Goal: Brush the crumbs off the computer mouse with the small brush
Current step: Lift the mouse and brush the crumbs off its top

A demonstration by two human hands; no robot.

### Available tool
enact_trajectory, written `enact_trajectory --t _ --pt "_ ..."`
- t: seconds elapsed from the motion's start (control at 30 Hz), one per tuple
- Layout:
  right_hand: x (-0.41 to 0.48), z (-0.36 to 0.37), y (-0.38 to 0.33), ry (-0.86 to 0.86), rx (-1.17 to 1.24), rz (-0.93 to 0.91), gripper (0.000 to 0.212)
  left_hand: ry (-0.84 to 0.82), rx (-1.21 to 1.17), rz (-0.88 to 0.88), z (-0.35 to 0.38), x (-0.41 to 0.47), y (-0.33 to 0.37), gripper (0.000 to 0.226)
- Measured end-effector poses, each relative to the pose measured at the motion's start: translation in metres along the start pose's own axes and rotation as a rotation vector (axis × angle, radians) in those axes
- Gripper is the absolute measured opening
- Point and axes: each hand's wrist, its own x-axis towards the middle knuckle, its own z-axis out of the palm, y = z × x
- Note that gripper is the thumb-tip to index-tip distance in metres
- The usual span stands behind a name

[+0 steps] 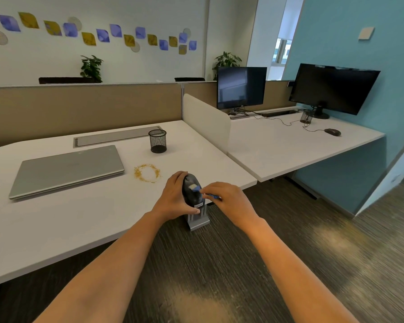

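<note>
My left hand (174, 197) grips a dark computer mouse (192, 191), holding it lifted and tilted above the front edge of the white desk (79, 217). My right hand (231, 202) pinches a small blue brush (205, 193) whose pale bristles rest against the mouse's top. A ring of yellow-brown crumbs (147, 172) lies on the desk just beyond and left of the mouse. Whether crumbs sit on the mouse itself I cannot tell.
A closed silver laptop (68, 170) lies at the left, a black mesh pen cup (158, 141) behind the crumbs. A grey bracket (197, 221) hangs at the desk edge below the mouse. A white divider (208, 115) separates a neighbouring desk with two monitors.
</note>
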Motion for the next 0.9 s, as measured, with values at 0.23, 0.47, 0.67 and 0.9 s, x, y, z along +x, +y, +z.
enact_trajectory --t 0.23,0.47,0.67,0.9 --pt "-0.014 -0.007 0.01 0.026 0.205 0.167 0.02 -0.006 0.008 -0.004 -0.004 -0.003 -0.01 0.111" --pt "0.031 -0.006 0.029 0.282 0.394 0.344 0.017 -0.05 -0.005 0.047 0.008 -0.006 0.002 0.111" --pt "0.045 0.007 0.031 0.194 0.387 0.34 0.017 -0.036 -0.022 0.056 0.009 -0.008 0.001 0.111" --pt "0.021 0.003 0.026 0.096 0.338 0.286 0.018 0.025 -0.011 0.014 -0.007 0.0 -0.013 0.111"
